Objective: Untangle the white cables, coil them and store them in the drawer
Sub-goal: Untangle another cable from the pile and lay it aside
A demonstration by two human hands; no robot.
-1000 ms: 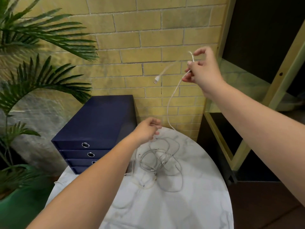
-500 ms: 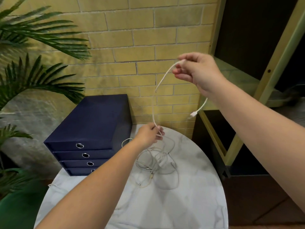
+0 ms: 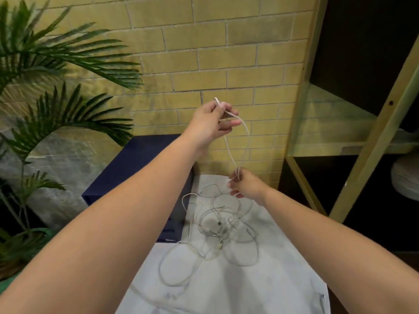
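A tangle of white cables [image 3: 217,227] lies on the round marble table [image 3: 260,288]. One white cable [image 3: 229,148] hangs as a loop between my hands above the tangle. My left hand [image 3: 213,121] is raised in front of the brick wall and pinches the cable's upper part between thumb and fingers. My right hand [image 3: 247,185] is lower, just above the table's far edge, and pinches the loop's lower strands. The navy drawer unit [image 3: 140,159] stands at the table's back left, its drawer fronts mostly hidden by my left forearm.
A palm plant [image 3: 56,91] fills the left side. A yellow brick wall [image 3: 215,53] rises behind the table. An olive metal shelf frame [image 3: 362,141] stands at the right, close to the table's edge, with a white object [image 3: 405,177] on a lower shelf.
My left hand rose from the tangle to the upper part of the cable. My right hand dropped from up high to just above the table. The loop now hangs between them.
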